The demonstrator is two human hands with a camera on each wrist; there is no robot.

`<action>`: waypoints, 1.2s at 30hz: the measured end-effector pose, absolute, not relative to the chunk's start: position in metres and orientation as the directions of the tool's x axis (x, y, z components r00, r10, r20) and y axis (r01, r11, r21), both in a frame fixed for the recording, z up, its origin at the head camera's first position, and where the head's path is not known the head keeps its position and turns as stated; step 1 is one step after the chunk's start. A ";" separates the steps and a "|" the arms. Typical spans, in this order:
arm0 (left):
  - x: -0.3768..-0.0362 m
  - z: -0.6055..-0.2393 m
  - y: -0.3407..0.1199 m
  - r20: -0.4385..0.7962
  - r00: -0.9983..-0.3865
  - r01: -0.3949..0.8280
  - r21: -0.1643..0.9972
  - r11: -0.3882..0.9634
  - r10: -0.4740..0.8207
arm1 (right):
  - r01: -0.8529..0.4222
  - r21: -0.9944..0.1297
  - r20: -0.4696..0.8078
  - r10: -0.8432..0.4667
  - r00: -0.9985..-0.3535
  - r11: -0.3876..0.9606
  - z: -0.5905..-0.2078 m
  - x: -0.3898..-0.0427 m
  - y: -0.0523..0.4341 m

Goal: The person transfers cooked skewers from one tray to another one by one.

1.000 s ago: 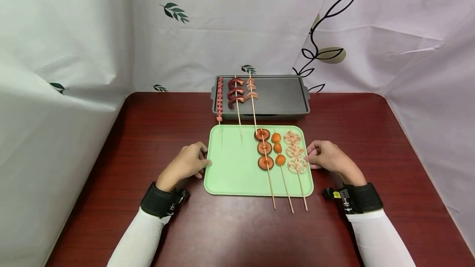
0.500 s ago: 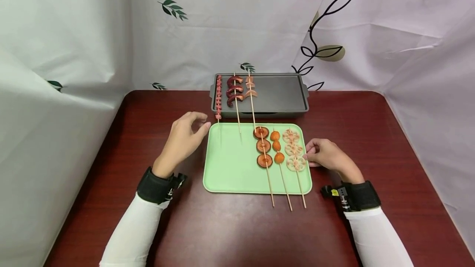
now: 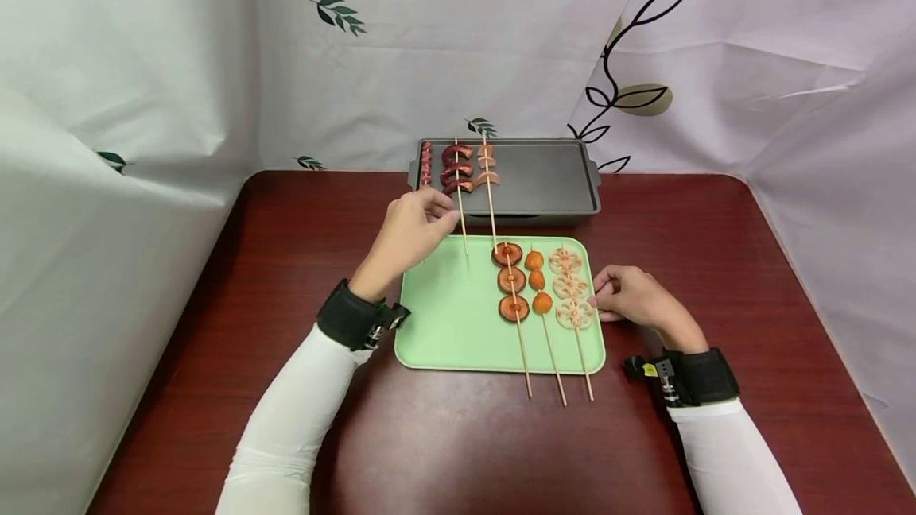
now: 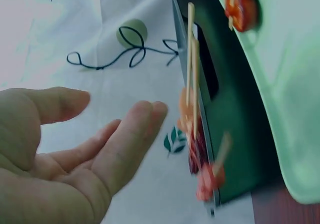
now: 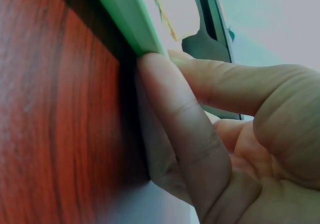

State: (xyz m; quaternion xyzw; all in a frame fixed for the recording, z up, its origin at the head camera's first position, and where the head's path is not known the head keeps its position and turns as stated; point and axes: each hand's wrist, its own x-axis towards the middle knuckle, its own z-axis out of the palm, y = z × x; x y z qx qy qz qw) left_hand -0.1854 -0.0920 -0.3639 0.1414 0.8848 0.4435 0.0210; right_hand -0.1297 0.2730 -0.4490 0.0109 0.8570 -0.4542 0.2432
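White cloth printed with leaves hangs behind a dark red table (image 3: 215, 276), and a green tray (image 3: 444, 316) lies at its middle with a grey griddle (image 3: 551, 181) just beyond it at 12 o'clock. Three skewers lie on the griddle's left part, sticks pointing back over the tray, probably so the bare ends stay easy to grab. The left hand (image 3: 408, 233) hovers at the tray's 11 o'clock corner, fingers loosely extended and holding nothing, its fingertips near the stick of the dark curled skewer (image 3: 458, 181). The left wrist view shows the palm open with a gap before the sticks. The right hand (image 3: 630, 298) rests at the tray's 3 o'clock edge, fingers pressed flat against the rim, seemingly steadying it. Three more skewers lie on the tray's right side: mushrooms (image 3: 511, 280), orange balls (image 3: 537, 283), lotus slices (image 3: 568, 288). The leftmost red skewer (image 3: 426, 161) is partly hidden by the left hand, and the left wrist view is blurred.
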 end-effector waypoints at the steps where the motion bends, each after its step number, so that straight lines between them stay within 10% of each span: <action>1: -0.187 -0.364 -0.087 0.075 -0.960 0.224 0.787 0.575 0.271 | 0.240 -0.773 -0.428 -0.203 -0.881 0.588 -0.449 -0.130 0.273; 36: -0.213 -0.388 -0.011 -0.157 -0.957 0.076 0.673 0.735 0.243 | 0.230 -0.792 -0.413 -0.218 -0.884 0.566 -0.454 -0.131 0.277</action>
